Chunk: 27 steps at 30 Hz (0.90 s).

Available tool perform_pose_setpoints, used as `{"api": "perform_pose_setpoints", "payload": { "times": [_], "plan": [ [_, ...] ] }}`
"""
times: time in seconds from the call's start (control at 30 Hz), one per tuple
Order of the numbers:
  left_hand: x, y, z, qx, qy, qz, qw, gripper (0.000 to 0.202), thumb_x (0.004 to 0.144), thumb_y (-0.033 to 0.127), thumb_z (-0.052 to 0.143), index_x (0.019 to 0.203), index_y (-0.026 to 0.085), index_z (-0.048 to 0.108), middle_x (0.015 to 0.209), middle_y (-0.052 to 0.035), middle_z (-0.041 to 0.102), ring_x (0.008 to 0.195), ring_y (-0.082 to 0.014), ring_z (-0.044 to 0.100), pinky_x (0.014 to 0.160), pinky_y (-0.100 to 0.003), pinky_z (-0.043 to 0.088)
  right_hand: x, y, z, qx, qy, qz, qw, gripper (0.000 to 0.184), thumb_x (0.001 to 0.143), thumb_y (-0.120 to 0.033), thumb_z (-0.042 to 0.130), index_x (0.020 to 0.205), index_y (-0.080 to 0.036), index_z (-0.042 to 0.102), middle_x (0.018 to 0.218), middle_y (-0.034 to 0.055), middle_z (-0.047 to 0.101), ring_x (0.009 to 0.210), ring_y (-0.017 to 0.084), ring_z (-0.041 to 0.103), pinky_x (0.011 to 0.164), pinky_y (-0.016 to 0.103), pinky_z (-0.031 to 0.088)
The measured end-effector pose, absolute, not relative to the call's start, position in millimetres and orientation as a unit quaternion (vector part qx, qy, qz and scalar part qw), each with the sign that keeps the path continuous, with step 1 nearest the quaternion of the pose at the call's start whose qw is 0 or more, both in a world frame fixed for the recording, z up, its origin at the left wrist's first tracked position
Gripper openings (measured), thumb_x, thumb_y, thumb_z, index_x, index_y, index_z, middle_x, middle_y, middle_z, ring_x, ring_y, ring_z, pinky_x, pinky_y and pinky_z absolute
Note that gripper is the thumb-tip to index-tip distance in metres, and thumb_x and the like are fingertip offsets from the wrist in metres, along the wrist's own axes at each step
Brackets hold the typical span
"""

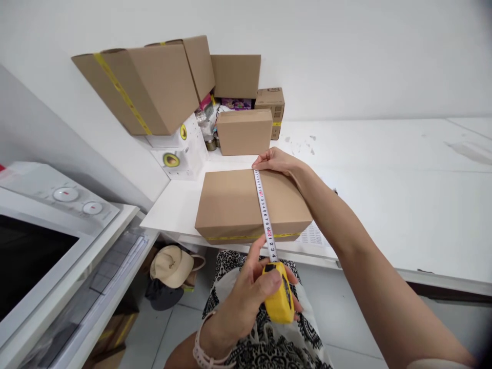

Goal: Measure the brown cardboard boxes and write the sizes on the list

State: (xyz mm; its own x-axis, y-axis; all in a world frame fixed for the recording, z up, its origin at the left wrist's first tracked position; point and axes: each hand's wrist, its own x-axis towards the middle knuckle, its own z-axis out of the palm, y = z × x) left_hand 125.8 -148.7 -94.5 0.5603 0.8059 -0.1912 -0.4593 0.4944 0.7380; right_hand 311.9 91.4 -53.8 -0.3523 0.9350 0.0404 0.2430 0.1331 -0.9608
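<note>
A closed brown cardboard box (pixel 230 202) with yellow tape along its front edge lies on the white table (pixel 403 205) near the table's front edge. A white measuring tape blade (pixel 263 210) runs across the box top from back to front. My left hand (pixel 246 302) is closed round the yellow tape measure case (pixel 280 297), held just in front of the box, thumb on top. My right hand (pixel 274 161) pinches the end of the blade against the far edge of the box.
Several cardboard boxes (pixel 154 87) are stacked at the back left of the table against the wall, with a white avocado-print carton (pixel 179 154) below them. A white appliance (pixel 49 230) stands to the left. A beige cap (pixel 171 266) lies on the floor below.
</note>
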Motion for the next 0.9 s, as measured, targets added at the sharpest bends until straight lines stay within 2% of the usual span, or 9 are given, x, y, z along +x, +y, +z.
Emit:
{"api": "perform_pose_setpoints", "payload": {
  "times": [0.13,0.27,0.4,0.63,0.9],
  "plan": [
    [129.1,-143.3,-93.4,0.312,0.277,0.401,0.816,0.093,0.084,0.052,0.074,0.157,0.031,0.02,0.095,-0.006,0.066,0.067,-0.0205,0.072,0.061,-0.033,0.059,312.5,86.7,-52.3,-0.438,-0.67,0.484,0.355,0.022,0.075,-0.037,0.083,0.08,-0.024,0.066,0.077,-0.0006,0.067,0.075,0.016,0.062,0.067,0.027,0.048],
    [132.4,-138.6,-97.3,0.309,0.274,0.41,0.813,0.093,0.083,0.052,0.074,0.156,0.03,0.021,0.092,-0.0047,0.066,0.062,-0.0192,0.07,0.06,-0.033,0.058,310.9,102.1,-59.8,-0.439,-0.667,0.488,0.353,0.026,0.069,-0.036,0.087,0.078,-0.022,0.067,0.071,-0.0004,0.066,0.067,0.015,0.06,0.064,0.028,0.049],
    [134.1,-137.7,-102.0,0.309,0.284,0.415,0.807,0.091,0.082,0.053,0.074,0.154,0.031,0.024,0.091,-0.0038,0.064,0.06,-0.0186,0.068,0.059,-0.033,0.057,310.0,119.2,-69.9,-0.44,-0.67,0.502,0.326,0.028,0.063,-0.039,0.09,0.072,-0.02,0.071,0.069,0.0027,0.069,0.058,0.015,0.06,0.056,0.03,0.049],
    [133.7,-138.0,-102.6,0.305,0.302,0.409,0.805,0.093,0.08,0.053,0.076,0.154,0.032,0.024,0.091,-0.0032,0.064,0.06,-0.0185,0.068,0.059,-0.033,0.056,306.3,136.0,-79.1,-0.45,-0.645,0.518,0.335,0.03,0.058,-0.038,0.094,0.068,-0.019,0.073,0.066,0.0039,0.071,0.059,0.017,0.063,0.055,0.03,0.051],
    [134.1,-136.4,-100.8,0.298,0.314,0.408,0.804,0.093,0.079,0.051,0.077,0.153,0.031,0.025,0.09,-0.0033,0.064,0.062,-0.0193,0.068,0.058,-0.032,0.057,306.9,135.5,-78.2,-0.449,-0.652,0.511,0.335,0.03,0.059,-0.039,0.094,0.068,-0.018,0.074,0.068,0.0046,0.072,0.06,0.017,0.064,0.056,0.03,0.053]
  ]
}}
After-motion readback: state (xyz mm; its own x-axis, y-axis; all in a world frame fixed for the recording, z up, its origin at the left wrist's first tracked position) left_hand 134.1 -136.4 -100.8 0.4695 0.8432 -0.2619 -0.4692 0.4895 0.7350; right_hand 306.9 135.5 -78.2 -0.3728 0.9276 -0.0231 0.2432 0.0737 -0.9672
